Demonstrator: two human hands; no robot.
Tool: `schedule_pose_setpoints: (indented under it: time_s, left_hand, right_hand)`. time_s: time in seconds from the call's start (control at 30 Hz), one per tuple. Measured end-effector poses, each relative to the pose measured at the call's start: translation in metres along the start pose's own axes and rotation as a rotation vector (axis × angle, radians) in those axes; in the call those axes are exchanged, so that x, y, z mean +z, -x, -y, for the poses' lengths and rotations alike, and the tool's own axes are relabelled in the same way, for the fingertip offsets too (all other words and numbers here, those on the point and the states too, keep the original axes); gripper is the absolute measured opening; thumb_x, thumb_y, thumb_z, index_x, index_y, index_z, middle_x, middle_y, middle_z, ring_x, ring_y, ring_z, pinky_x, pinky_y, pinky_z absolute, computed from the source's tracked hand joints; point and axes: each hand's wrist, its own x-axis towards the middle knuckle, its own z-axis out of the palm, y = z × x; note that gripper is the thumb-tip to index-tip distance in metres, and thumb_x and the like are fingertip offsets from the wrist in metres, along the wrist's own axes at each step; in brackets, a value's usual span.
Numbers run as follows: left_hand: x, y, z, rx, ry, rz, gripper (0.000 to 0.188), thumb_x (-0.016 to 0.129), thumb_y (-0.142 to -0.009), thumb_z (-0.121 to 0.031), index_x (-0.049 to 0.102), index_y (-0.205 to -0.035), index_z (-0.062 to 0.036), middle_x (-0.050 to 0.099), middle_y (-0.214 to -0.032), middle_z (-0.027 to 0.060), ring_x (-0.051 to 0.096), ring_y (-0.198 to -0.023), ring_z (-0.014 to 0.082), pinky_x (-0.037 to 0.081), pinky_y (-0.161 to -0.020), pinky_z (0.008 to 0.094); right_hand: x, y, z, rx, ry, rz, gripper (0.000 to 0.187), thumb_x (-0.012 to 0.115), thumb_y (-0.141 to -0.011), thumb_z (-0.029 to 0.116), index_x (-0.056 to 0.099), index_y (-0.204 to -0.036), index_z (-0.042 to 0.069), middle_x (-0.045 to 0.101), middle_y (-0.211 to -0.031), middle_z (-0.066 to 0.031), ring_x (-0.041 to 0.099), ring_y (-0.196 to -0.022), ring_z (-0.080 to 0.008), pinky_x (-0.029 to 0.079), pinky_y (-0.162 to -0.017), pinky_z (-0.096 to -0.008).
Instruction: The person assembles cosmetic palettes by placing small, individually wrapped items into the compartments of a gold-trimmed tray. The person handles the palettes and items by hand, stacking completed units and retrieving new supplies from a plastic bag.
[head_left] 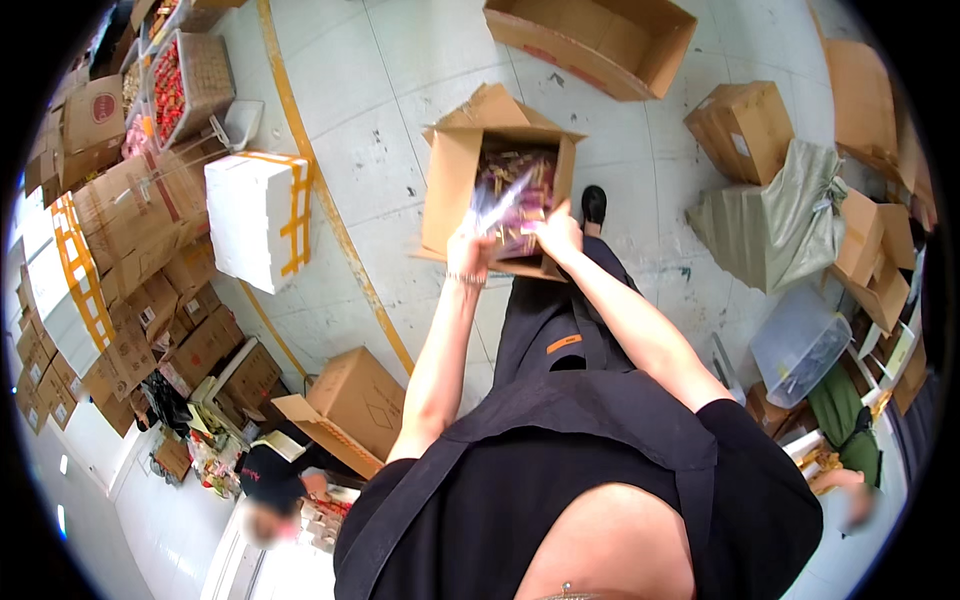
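Note:
An open cardboard box stands on the floor in front of me with its flaps spread. Inside lies a clear plastic bag full of small purple and gold pieces, too small to name. At the box's near left, my left hand, a bracelet at its wrist, is closed on the gathered, shiny plastic of the bag. My right hand reaches over the near right edge, its fingers pinched on the bag. Motion blurs the fingertips and the plastic between the hands.
A larger open carton lies beyond the box. To the right are a closed carton and a grey-green sack. A white foam box with yellow tape stands left, beside stacked cartons. Another person is at the lower left.

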Motion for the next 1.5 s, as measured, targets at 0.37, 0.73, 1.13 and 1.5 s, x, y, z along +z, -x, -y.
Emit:
schedule_pose_setpoints:
  time_s: [0.37, 0.73, 1.13, 1.5]
  left_hand:
    - [0.08, 0.153, -0.121, -0.025, 0.326, 0.245, 0.053, 0.057, -0.065, 0.012, 0.05, -0.116, -0.0009, 0.052, -0.078, 0.0011, 0.054, -0.063, 0.0144, 0.046, -0.052, 0.0278]
    - [0.119, 0.31, -0.21, 0.34, 0.232, 0.635, 0.037, 0.061, -0.057, 0.018, 0.061, -0.092, 0.0064, 0.063, -0.09, 0.0149, 0.061, -0.082, 0.0226, 0.046, -0.075, 0.035]
    - [0.08, 0.313, -0.197, 0.371, 0.256, 0.648, 0.036, 0.061, -0.063, 0.018, 0.04, -0.065, -0.0106, 0.045, -0.066, 0.0008, 0.043, -0.055, 0.0117, 0.032, -0.05, 0.0296]
    - [0.101, 0.268, -0.141, -0.013, 0.074, 0.288, 0.025, 0.047, -0.062, 0.006, 0.038, -0.077, -0.0111, 0.04, -0.072, -0.0004, 0.039, -0.064, 0.0145, 0.035, -0.06, 0.028]
  right_hand:
    - [0.0, -0.048, -0.114, -0.04, -0.106, -0.191, 0.029, 0.068, -0.072, 0.015, 0.07, -0.099, 0.004, 0.068, -0.093, -0.023, 0.067, -0.092, -0.0369, 0.051, -0.081, -0.0434]
    - [-0.029, -0.055, -0.063, -0.107, -0.359, -0.208, 0.007, 0.06, -0.075, 0.004, 0.064, -0.08, 0.003, 0.065, -0.076, -0.0131, 0.063, -0.069, -0.0264, 0.05, -0.062, -0.0388]
    - [-0.281, -0.028, 0.314, -1.089, -1.495, 0.136, 0.008, 0.056, -0.088, 0.012, 0.056, -0.092, 0.006, 0.058, -0.083, -0.0049, 0.057, -0.076, -0.0188, 0.049, -0.068, -0.0377]
    - [-0.123, 0.237, 0.058, -1.492, 0.082, 0.008, 0.025, 0.068, -0.075, 0.017, 0.06, -0.095, 0.005, 0.06, -0.098, -0.0108, 0.058, -0.096, -0.0284, 0.044, -0.086, -0.0422]
